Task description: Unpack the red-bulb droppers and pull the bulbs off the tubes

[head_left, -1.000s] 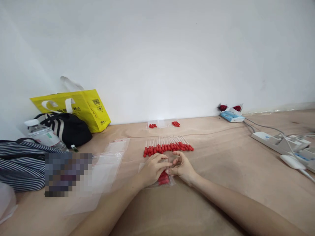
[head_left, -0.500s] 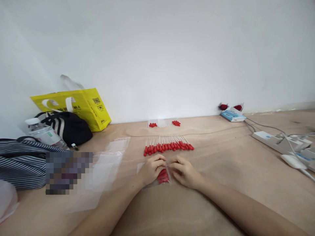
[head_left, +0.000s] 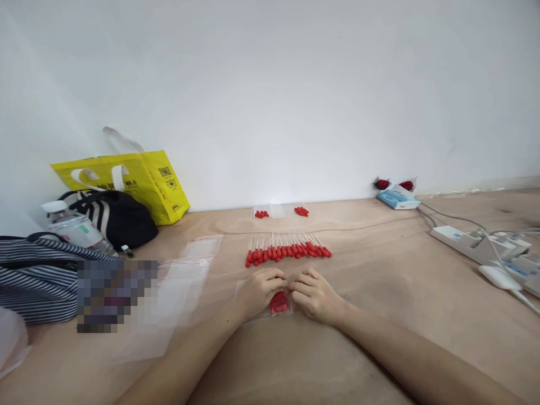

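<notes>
I found the clear bag (head_left: 265,316) flat on the table (head_left: 379,349), just below the centre of the frame, with red pieces (head_left: 278,304) showing through it. The left hand (head_left: 260,291) and right hand (head_left: 314,295) met over its upper part, fingers curled nearly closed; both appeared to pinch the plastic, though the fingertips were largely hidden.

Progress, as I judged it: this bag was filled, but whether its mouth was sealed I could not tell. A row of red-tipped sticks (head_left: 295,251), above the hands at frame centre, lay unbagged. Flat bags (head_left: 185,295), left of centre, seemed unfilled. Further up, near the wall (head_left: 274,101), two red clusters (head_left: 261,214) lay at a clear packet (head_left: 282,211), inside or on top uncertain.
</notes>
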The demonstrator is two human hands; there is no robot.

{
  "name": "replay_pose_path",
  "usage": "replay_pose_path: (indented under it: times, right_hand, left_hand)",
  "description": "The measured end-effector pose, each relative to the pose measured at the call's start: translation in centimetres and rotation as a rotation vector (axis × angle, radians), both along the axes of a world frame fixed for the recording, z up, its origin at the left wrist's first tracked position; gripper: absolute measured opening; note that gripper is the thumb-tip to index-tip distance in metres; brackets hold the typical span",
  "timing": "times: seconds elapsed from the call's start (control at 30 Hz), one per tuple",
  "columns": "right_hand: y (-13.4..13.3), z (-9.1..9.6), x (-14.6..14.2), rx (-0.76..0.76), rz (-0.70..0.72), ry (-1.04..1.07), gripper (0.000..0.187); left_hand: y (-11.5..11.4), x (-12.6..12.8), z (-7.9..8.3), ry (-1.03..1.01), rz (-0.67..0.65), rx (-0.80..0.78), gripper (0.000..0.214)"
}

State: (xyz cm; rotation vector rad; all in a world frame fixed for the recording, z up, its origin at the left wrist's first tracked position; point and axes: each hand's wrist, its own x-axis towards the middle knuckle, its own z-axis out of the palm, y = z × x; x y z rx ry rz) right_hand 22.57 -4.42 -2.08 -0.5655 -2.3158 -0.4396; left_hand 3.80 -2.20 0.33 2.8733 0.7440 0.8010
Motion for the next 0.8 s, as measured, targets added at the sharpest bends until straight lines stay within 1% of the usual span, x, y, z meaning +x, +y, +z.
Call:
replay_pose_path:
  times: [0.1, 0.2, 0.37, 0.47, 0.6, 0.7, 0.8]
  right_hand:
    - [-0.12, 0.09, -0.08, -0.034, 0.004, 0.021, 0.031]
    - [-0.21, 0.2, -0.2, -0.05, -0.009, 0.053, 0.027]
    - [-0.28, -0.07, -0.33, -0.021, -0.007, 0.089, 0.025]
    - [-0.34, -0.15, -0.41, 0.013, -0.069, 0.124, 0.023]
    - [-0.39, 0.12, -0.64, 0.026, -0.136, 0.085, 0.032]
    - [-0.36, 0.31, -0.82, 0.031, -0.142, 0.03, 0.036]
    - [-0.29, 0.33, -0.85, 0.057, -0.129, 0.008, 0.035]
  left_hand:
    - [-0.06, 0.07, -0.1, 0.003, -0.007, -0.001, 0.026]
    - [-0.15, 0.15, -0.12, 0.011, -0.021, -0.026, 0.024]
    - [-0.27, 0.19, 0.19, 0.016, -0.026, -0.056, 0.027]
    - [-0.24, 0.13, 0.34, 0.023, -0.015, -0.061, 0.029]
    - [0.03, 0.09, 0.12, 0.101, -0.015, -0.03, 0.028]
    - [0.23, 0.19, -0.27, 0.187, -0.045, 0.024, 0.028]
    - [0.2, 0.22, -0.42, 0.219, -0.061, 0.058, 0.029]
